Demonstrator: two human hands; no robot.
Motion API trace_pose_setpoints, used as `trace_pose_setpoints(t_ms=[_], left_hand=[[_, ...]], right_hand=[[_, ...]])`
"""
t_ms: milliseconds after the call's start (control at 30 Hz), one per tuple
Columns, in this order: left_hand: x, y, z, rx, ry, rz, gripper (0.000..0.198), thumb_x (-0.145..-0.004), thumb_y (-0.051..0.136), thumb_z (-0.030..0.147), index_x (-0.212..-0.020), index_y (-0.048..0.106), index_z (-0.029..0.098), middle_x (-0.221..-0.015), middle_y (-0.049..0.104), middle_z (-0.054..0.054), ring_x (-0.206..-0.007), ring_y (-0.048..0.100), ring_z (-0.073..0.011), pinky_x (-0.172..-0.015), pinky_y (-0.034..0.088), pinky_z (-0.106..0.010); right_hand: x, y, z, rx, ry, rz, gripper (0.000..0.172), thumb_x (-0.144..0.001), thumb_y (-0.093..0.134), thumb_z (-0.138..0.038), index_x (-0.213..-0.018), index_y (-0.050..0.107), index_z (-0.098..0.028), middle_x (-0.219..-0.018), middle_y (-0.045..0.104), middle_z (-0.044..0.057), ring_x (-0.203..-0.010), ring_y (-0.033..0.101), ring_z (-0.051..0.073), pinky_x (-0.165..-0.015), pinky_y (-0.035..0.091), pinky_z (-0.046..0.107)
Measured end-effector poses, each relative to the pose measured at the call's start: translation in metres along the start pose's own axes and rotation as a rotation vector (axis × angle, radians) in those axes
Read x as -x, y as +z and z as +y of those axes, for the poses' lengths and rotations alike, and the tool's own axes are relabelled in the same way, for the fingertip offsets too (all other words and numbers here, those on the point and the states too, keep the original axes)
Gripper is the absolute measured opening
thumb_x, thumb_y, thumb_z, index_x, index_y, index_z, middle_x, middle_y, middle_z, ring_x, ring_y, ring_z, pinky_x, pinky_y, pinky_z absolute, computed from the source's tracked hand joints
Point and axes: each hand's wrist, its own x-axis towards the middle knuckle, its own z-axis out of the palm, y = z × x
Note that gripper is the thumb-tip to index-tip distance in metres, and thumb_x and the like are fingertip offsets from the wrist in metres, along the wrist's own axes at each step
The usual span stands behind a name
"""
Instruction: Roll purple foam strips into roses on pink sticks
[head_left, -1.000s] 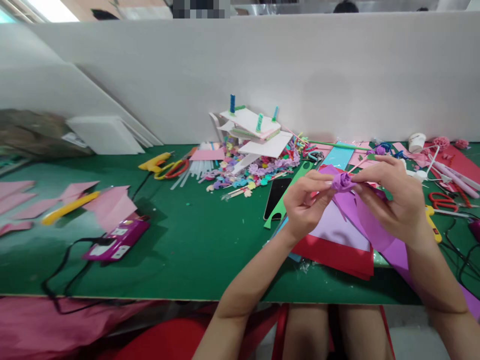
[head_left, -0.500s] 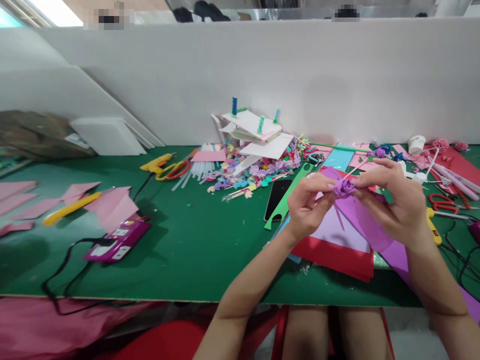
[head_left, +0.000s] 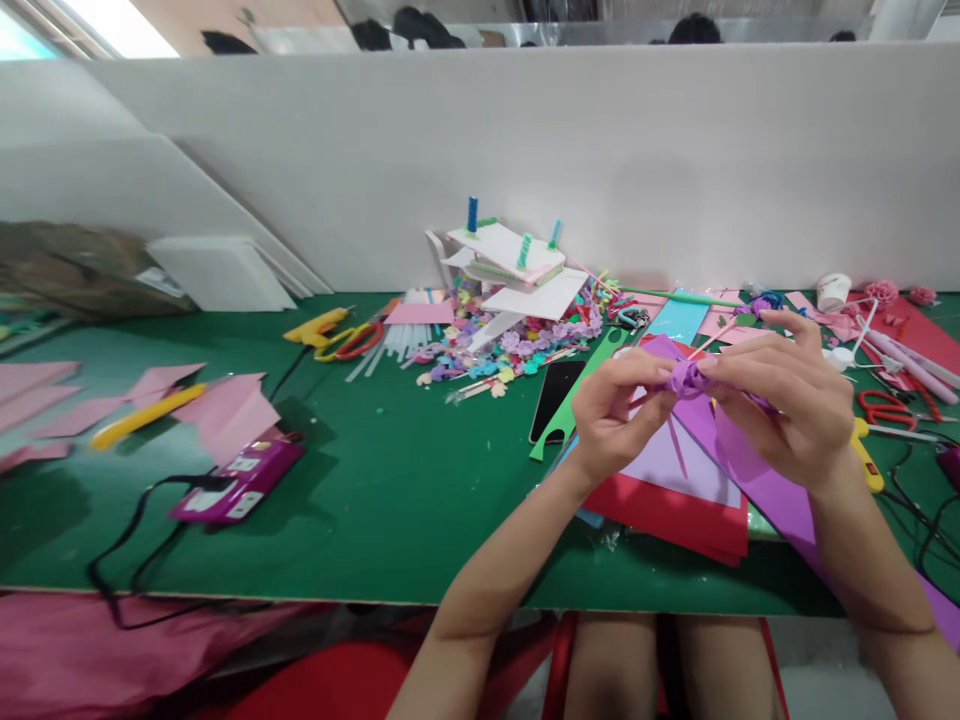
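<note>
Between my two hands is a small purple paper flower with curled, layered folds. My left hand pinches its left side between thumb and fingers. The right side is pinched by my right hand, whose other fingers stay bent above. A thin purple strip hangs below the flower. Under my hands lie a lilac sheet, red sheets and a long purple paper strip. Left of these, a green notched ruler-like piece rests partly over a black phone.
Foam pieces and white boards are heaped at the back. A yellow glue gun and scissors lie left of them. A purple box with a cord sits near the front left. Red-handled scissors lie at right.
My right hand's fingers have shifted slightly around the flower, and the flower has turned a little. My left hand keeps nearly the same pinch.
</note>
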Motion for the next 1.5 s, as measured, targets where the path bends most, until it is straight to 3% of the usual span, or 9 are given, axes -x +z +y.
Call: trace_pose_setpoints(t_ms=[200,467,600,800,967,1333,1500], left_hand=[[0.000,-0.001,0.000,-0.052,-0.054,0.008,0.009,-0.084,0.068,0.025,-0.093,0.067,0.022,-0.080,0.071,-0.001,-0.068,0.063,-0.0095,-0.057,0.050,-0.020],[0.003,-0.001,0.000,-0.042,-0.104,0.019,0.013,-0.083,0.069,0.024,-0.096,0.069,0.023,-0.084,0.072,-0.001,-0.073,0.064,-0.0095,-0.061,0.052,-0.020],[0.002,-0.001,0.000,-0.071,-0.080,0.026,0.014,-0.083,0.069,0.022,-0.097,0.070,0.025,-0.084,0.073,-0.001,-0.077,0.067,-0.0112,-0.063,0.054,-0.022],[0.001,-0.002,0.000,-0.010,-0.122,0.056,0.013,-0.083,0.069,0.022,-0.095,0.071,0.025,-0.081,0.070,0.000,-0.063,0.062,-0.0079,-0.055,0.051,-0.020],[0.001,-0.002,-0.001,0.078,-0.128,0.013,0.014,-0.085,0.066,0.021,-0.098,0.071,0.024,-0.077,0.067,0.001,-0.050,0.052,-0.0033,-0.046,0.045,-0.015],[0.003,-0.004,-0.001,0.108,-0.129,-0.056,0.013,-0.087,0.065,0.027,-0.099,0.070,0.025,-0.078,0.069,0.000,-0.058,0.057,-0.0064,-0.051,0.048,-0.017],[-0.005,-0.011,0.004,0.143,-0.209,-0.177,0.012,-0.088,0.062,0.032,-0.091,0.070,0.023,-0.080,0.067,-0.002,-0.068,0.062,-0.0093,-0.061,0.053,-0.021]], right_hand=[[0.000,0.000,0.000,0.036,0.025,-0.028,0.025,-0.087,0.058,-0.014,-0.098,0.067,-0.034,-0.078,0.074,-0.007,-0.073,0.068,0.014,-0.100,0.040,0.043],[0.000,-0.002,0.002,0.079,-0.009,-0.056,0.022,-0.088,0.057,-0.012,-0.098,0.065,-0.030,-0.075,0.072,-0.006,-0.072,0.067,0.014,-0.099,0.040,0.043],[0.000,-0.001,0.002,0.053,0.019,-0.035,0.022,-0.087,0.059,-0.013,-0.099,0.063,-0.031,-0.084,0.075,-0.005,-0.073,0.069,0.015,-0.099,0.042,0.044],[0.000,0.000,0.001,-0.014,0.049,0.020,0.016,-0.085,0.064,-0.016,-0.094,0.058,-0.027,-0.081,0.075,-0.004,-0.065,0.069,0.015,-0.095,0.046,0.044],[0.001,0.001,0.002,-0.067,0.065,-0.010,0.014,-0.085,0.063,-0.017,-0.095,0.058,-0.025,-0.086,0.076,-0.002,-0.069,0.071,0.015,-0.097,0.046,0.043],[0.001,-0.002,0.001,-0.098,0.050,-0.036,0.021,-0.085,0.063,-0.017,-0.103,0.059,-0.028,-0.085,0.077,-0.003,-0.069,0.072,0.016,-0.095,0.047,0.043],[0.000,-0.005,0.000,-0.138,0.043,-0.132,0.024,-0.089,0.058,-0.019,-0.112,0.060,-0.026,-0.088,0.076,-0.001,-0.074,0.070,0.015,-0.099,0.042,0.042]])
